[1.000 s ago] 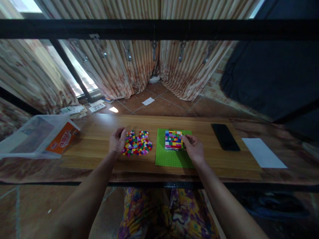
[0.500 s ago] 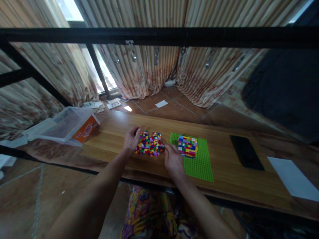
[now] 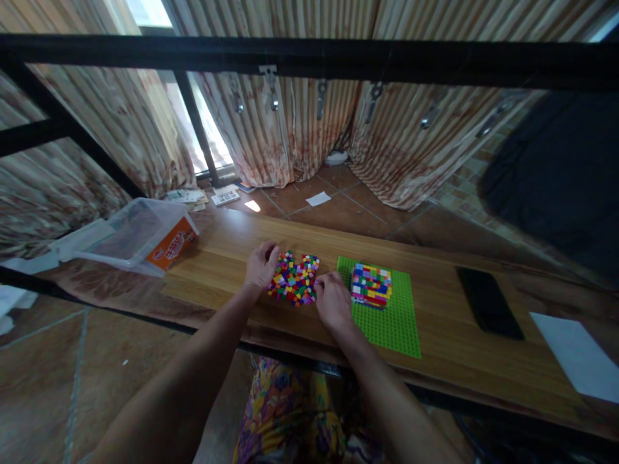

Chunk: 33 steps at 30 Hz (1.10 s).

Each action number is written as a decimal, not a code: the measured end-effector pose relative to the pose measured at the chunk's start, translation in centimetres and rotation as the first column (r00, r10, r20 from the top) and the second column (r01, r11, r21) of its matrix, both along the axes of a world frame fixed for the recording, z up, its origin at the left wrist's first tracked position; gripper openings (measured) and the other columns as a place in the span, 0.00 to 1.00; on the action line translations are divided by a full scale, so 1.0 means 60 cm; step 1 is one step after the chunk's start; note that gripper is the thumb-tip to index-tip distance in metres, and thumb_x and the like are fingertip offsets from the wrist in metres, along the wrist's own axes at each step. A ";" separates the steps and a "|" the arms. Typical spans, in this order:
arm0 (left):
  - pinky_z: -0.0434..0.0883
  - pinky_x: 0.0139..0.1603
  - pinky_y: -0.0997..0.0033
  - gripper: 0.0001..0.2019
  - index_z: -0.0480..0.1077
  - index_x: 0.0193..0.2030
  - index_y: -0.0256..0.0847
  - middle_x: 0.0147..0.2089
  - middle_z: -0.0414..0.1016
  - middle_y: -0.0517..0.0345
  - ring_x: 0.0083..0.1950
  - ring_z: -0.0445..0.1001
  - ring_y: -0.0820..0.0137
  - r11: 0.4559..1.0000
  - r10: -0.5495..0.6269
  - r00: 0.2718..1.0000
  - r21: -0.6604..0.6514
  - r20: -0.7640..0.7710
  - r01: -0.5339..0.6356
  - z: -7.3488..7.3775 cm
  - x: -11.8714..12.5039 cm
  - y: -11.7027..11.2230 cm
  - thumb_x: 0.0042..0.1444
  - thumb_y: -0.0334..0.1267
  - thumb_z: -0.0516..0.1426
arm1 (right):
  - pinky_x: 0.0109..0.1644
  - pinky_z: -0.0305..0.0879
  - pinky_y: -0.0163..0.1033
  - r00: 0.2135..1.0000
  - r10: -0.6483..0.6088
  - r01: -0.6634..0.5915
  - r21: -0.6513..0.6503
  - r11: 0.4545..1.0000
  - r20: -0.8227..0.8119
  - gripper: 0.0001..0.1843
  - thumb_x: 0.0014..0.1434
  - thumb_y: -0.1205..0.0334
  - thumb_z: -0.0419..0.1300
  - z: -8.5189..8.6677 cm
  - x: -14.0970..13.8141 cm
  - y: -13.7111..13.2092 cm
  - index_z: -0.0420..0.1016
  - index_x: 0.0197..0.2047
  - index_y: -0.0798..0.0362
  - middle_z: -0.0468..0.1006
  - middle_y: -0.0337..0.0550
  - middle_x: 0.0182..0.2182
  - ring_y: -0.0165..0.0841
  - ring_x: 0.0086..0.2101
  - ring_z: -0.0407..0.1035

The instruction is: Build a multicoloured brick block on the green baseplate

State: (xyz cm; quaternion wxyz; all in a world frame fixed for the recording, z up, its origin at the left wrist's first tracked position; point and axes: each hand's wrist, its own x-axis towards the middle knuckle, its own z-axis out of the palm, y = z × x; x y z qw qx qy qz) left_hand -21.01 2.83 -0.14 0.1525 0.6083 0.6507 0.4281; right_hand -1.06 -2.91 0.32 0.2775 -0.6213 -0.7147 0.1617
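Note:
A heap of small loose bricks (image 3: 293, 281) in many colours lies on the wooden table (image 3: 449, 341). My left hand (image 3: 261, 265) rests at the heap's left edge with its fingers curled against the bricks. My right hand (image 3: 331, 301) sits at the heap's right edge, fingers bent down onto the bricks; what they hold, if anything, is hidden. Just right of that hand a green baseplate (image 3: 389, 319) carries a square multicoloured block of stacked bricks (image 3: 371, 284).
A clear plastic box (image 3: 130, 236) with an orange label lies on its side at the table's left end. A black phone (image 3: 489, 301) and a white sheet (image 3: 575, 356) lie to the right. A black bar (image 3: 309, 59) crosses overhead. Papers lie on the tiled floor beyond.
My right hand left the stacked block on the baseplate and came over to the loose heap's right edge. The view swung left. My left hand stayed at the heap.

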 end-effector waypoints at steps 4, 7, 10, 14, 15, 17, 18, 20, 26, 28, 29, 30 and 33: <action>0.70 0.52 0.62 0.18 0.73 0.46 0.37 0.44 0.78 0.48 0.47 0.74 0.62 1.000 -0.002 1.000 0.003 0.009 0.002 0.004 0.001 -0.002 0.59 0.47 0.50 | 0.44 0.63 0.40 0.999 0.009 -0.010 -0.018 1.000 -0.042 0.10 0.60 0.69 0.53 0.006 0.001 -0.002 0.75 0.35 0.50 0.76 0.45 0.36 0.37 0.39 0.70; 0.70 0.51 0.63 0.18 0.73 0.45 0.38 0.43 0.78 0.49 0.46 0.75 0.63 1.000 0.007 1.000 0.002 0.029 -0.007 0.008 0.003 -0.003 0.59 0.47 0.51 | 0.43 0.64 0.39 0.986 0.009 -0.010 -0.005 1.000 -0.166 0.11 0.61 0.65 0.52 0.010 0.005 -0.006 0.76 0.35 0.49 0.77 0.43 0.34 0.35 0.37 0.70; 0.71 0.51 0.64 0.18 0.73 0.45 0.37 0.43 0.78 0.50 0.45 0.75 0.63 1.000 0.011 0.996 -0.008 0.088 -0.011 0.005 0.003 -0.003 0.58 0.48 0.51 | 0.43 0.65 0.40 0.927 0.019 -0.007 0.034 0.999 -0.375 0.11 0.61 0.61 0.54 0.018 0.011 -0.013 0.78 0.37 0.50 0.78 0.43 0.35 0.35 0.37 0.71; 0.71 0.51 0.64 0.19 0.73 0.46 0.38 0.44 0.78 0.51 0.47 0.75 0.64 0.999 0.042 0.965 0.018 0.258 -0.048 0.000 -0.009 -0.001 0.57 0.49 0.51 | 0.44 0.68 0.41 0.743 -0.018 -0.005 -0.032 0.999 -0.669 0.10 0.57 0.58 0.58 0.035 0.025 -0.029 0.80 0.39 0.49 0.80 0.42 0.37 0.35 0.38 0.73; 0.71 0.52 0.63 0.20 0.72 0.46 0.37 0.44 0.78 0.51 0.47 0.75 0.64 0.997 0.055 0.951 0.041 0.303 -0.071 0.004 -0.012 -0.002 0.57 0.50 0.51 | 0.43 0.69 0.41 0.682 -0.056 -0.003 -0.080 0.997 -0.729 0.11 0.55 0.57 0.60 0.040 0.031 -0.033 0.80 0.39 0.48 0.81 0.42 0.37 0.35 0.37 0.73; 0.70 0.55 0.62 0.21 0.72 0.47 0.35 0.47 0.77 0.49 0.49 0.74 0.63 0.988 0.064 0.927 0.107 0.369 -0.111 0.024 -0.012 -0.011 0.58 0.50 0.52 | 0.38 0.70 0.40 0.560 -0.145 -0.008 -0.180 0.984 -0.815 0.12 0.51 0.56 0.62 0.050 0.045 -0.044 0.81 0.39 0.48 0.82 0.41 0.35 0.35 0.34 0.74; 0.69 0.56 0.61 0.21 0.71 0.49 0.34 0.48 0.77 0.47 0.50 0.74 0.63 0.981 0.059 0.918 0.146 0.392 -0.126 0.039 -0.008 -0.019 0.58 0.49 0.52 | 0.35 0.69 0.39 0.508 -0.182 -0.016 -0.220 0.975 -0.842 0.13 0.50 0.55 0.64 0.056 0.053 -0.049 0.81 0.39 0.48 0.82 0.41 0.33 0.34 0.33 0.74; 0.67 0.58 0.61 0.21 0.71 0.50 0.34 0.51 0.76 0.48 0.53 0.72 0.62 0.978 0.013 0.923 0.186 0.385 -0.091 0.074 0.015 -0.047 0.59 0.48 0.52 | 0.32 0.68 0.37 0.435 -0.219 -0.039 -0.261 0.965 -0.873 0.14 0.48 0.54 0.66 0.068 0.066 -0.062 0.81 0.39 0.48 0.82 0.41 0.32 0.34 0.31 0.74; 0.74 0.43 0.64 0.15 0.73 0.45 0.44 0.41 0.78 0.55 0.41 0.76 0.65 0.940 -0.237 0.787 -0.072 0.570 0.335 0.127 0.152 -0.175 0.55 0.49 0.58 | 0.33 0.69 0.36 0.422 -0.206 -0.113 -0.277 0.954 -0.883 0.14 0.47 0.53 0.68 0.106 0.084 -0.100 0.82 0.37 0.48 0.82 0.40 0.32 0.32 0.31 0.74; 0.74 0.41 0.66 0.12 0.74 0.42 0.45 0.37 0.77 0.57 0.38 0.75 0.67 0.915 -0.248 0.736 -0.098 0.630 0.392 0.121 0.184 -0.206 0.54 0.48 0.59 | 0.37 0.70 0.37 0.431 -0.195 -0.131 -0.275 0.952 -0.881 0.14 0.45 0.54 0.70 0.113 0.088 -0.109 0.82 0.36 0.49 0.82 0.40 0.33 0.32 0.32 0.74; 0.74 0.39 0.67 0.11 0.74 0.40 0.45 0.35 0.76 0.57 0.36 0.75 0.68 0.905 -0.240 0.710 -0.112 0.662 0.410 0.118 0.194 -0.218 0.54 0.47 0.59 | 0.38 0.70 0.37 0.430 -0.191 -0.136 -0.273 0.952 -0.882 0.15 0.44 0.55 0.70 0.115 0.090 -0.114 0.81 0.36 0.49 0.82 0.40 0.33 0.32 0.33 0.74; 0.73 0.38 0.67 0.10 0.74 0.39 0.45 0.34 0.76 0.57 0.35 0.75 0.69 0.899 -0.220 0.683 -0.127 0.697 0.420 0.115 0.199 -0.226 0.54 0.47 0.60 | 0.39 0.70 0.37 0.422 -0.194 -0.139 -0.274 0.951 -0.885 0.15 0.43 0.55 0.71 0.115 0.092 -0.119 0.81 0.36 0.49 0.82 0.40 0.33 0.32 0.33 0.74; 0.72 0.34 0.70 0.10 0.74 0.36 0.44 0.31 0.75 0.58 0.32 0.73 0.71 0.893 -0.117 0.571 -0.165 0.813 0.418 0.117 0.205 -0.241 0.50 0.46 0.63 | 0.35 0.69 0.35 0.364 -0.245 -0.128 -0.309 0.942 -0.898 0.18 0.45 0.50 0.70 0.108 0.097 -0.135 0.81 0.38 0.51 0.79 0.39 0.28 0.30 0.29 0.72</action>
